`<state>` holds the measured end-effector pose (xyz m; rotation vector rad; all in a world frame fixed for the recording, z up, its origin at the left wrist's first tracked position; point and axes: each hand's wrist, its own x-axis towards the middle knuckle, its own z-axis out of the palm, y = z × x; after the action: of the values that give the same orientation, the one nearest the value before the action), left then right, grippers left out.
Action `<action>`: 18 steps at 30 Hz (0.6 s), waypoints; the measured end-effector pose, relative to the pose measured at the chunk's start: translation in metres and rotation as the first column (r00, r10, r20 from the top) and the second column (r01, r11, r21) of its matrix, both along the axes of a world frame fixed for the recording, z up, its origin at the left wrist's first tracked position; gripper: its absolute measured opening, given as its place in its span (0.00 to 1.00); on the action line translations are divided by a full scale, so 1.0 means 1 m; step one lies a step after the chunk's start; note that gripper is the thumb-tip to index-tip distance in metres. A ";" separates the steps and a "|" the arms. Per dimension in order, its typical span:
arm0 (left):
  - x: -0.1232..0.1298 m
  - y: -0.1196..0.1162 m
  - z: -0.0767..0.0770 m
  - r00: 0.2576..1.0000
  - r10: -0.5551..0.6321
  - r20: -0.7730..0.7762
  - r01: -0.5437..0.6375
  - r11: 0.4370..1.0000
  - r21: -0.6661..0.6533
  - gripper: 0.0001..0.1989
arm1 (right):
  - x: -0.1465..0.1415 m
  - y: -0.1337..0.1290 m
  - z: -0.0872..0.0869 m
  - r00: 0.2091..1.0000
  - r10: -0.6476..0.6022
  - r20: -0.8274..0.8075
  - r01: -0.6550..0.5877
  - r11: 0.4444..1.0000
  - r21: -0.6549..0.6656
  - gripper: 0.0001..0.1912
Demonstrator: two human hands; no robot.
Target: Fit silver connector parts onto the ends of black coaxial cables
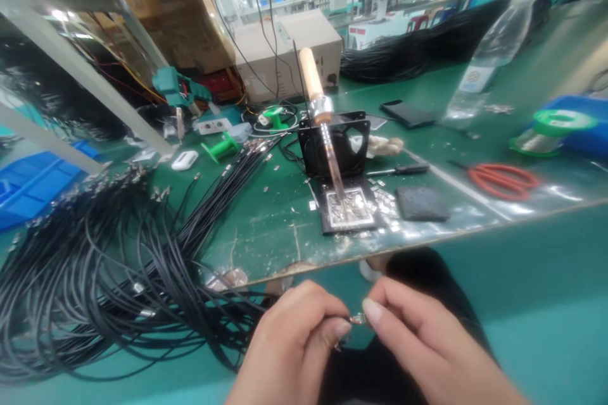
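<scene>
My left hand (304, 329) pinches the end of a black cable whose tip shows between thumb and forefinger. A small metal connector (358, 318) sits at that tip, and my right hand (408, 323) closes thumb and fingers on its other side. Both hands are over my lap, in front of the bench edge. Beyond them a wooden-handled soldering iron (313, 85) leans tip-down over a small framed tray (351, 223) of metal bits. Bundles of black cables (118, 266) with metal ends lie to the left and hang off the bench.
Behind the iron stands a black fan (311, 152). Rightward lie a screwdriver (412, 169), a dark block (422, 202), red-handled scissors (508, 180), a phone (406, 112), a plastic bottle (494, 57) and a green solder spool (563, 120). A blue bin (38, 183) stands at left.
</scene>
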<state>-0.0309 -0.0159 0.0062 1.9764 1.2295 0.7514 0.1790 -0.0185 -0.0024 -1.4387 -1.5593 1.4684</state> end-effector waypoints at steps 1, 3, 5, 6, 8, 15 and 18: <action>0.001 -0.001 0.000 1.000 0.008 0.004 -0.008 1.000 -0.005 0.09 | -0.001 0.001 0.000 1.000 0.018 -0.015 -0.018 0.999 -0.030 0.24; 0.002 -0.001 0.000 1.000 0.020 0.000 -0.020 1.000 -0.017 0.10 | -0.002 0.002 -0.002 0.998 0.045 -0.038 -0.048 0.996 -0.081 0.24; 0.003 -0.001 0.000 1.000 0.025 -0.004 -0.026 0.999 -0.029 0.11 | -0.003 0.003 -0.004 0.997 0.057 -0.053 -0.062 0.992 -0.106 0.24; 0.004 -0.001 0.000 1.000 0.024 -0.006 -0.024 0.999 -0.034 0.11 | -0.003 0.003 -0.004 0.997 0.059 -0.057 -0.065 0.992 -0.110 0.24; 0.004 -0.001 0.000 1.000 0.023 -0.003 -0.023 0.999 -0.035 0.11 | -0.003 0.004 -0.004 0.997 0.056 -0.058 -0.062 0.992 -0.110 0.24; 0.003 -0.002 -0.003 1.000 0.027 -0.011 -0.028 0.999 -0.044 0.10 | 0.004 0.007 -0.005 0.998 0.058 -0.033 -0.059 0.998 -0.021 0.26; 0.004 -0.003 -0.003 1.000 0.029 -0.012 -0.029 0.999 -0.045 0.10 | 0.007 0.006 -0.009 0.999 0.052 0.004 -0.052 0.996 0.073 0.24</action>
<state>-0.0268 -0.0191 0.0033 1.9323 1.2731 0.7218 0.1864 -0.0122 -0.0109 -1.3677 -1.6455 1.4251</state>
